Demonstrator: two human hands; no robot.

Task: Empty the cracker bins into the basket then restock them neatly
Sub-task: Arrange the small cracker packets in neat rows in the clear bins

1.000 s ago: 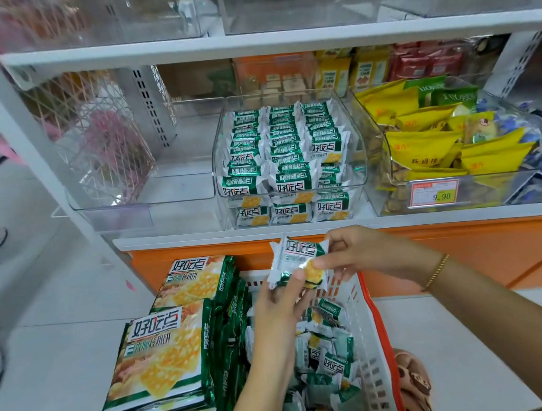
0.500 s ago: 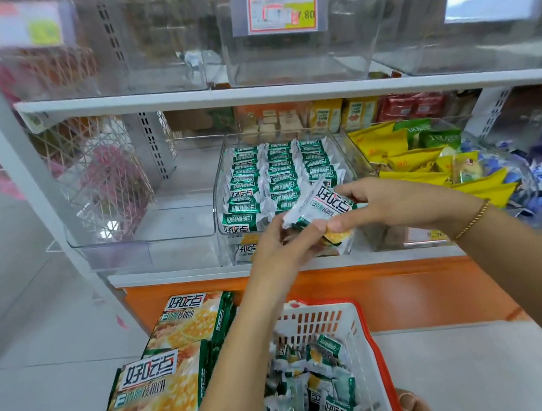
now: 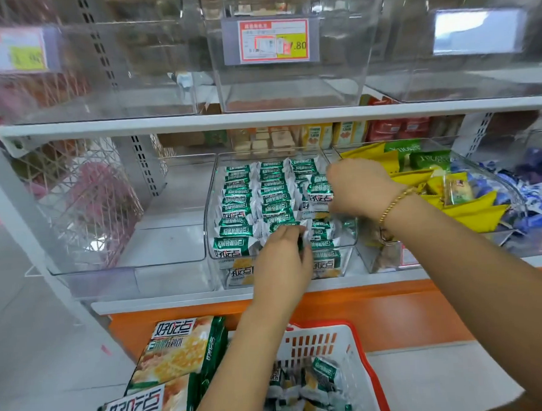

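The right hand (image 3: 360, 189) grips a green-and-white foil cracker packet (image 3: 320, 198) by its right edge. It holds the packet upright over the right-hand row of the middle clear plastic bin (image 3: 210, 214) on the lower shelf. The left hand (image 3: 282, 261) sits at the near end of that bin, fingers bent down onto the packets there. I cannot tell whether it pinches one or only presses them. The left and middle rows of small packets (image 3: 241, 203) lie in tidy lines. The white plastic basket with a red rim (image 3: 314, 341), near and below, holds more loose packets, and large green cracker bags (image 3: 180, 351) lie just left of it.

The likeliest slip is in the right row. The foil looks slick, so a packet pushed in at a tilt could topple its neighbours and spoil the line. The left hand could nudge the near packets out of order as it pulls away. The right forearm crosses the next bin's wall and could drag the yellow snack packets (image 3: 471, 210) across.
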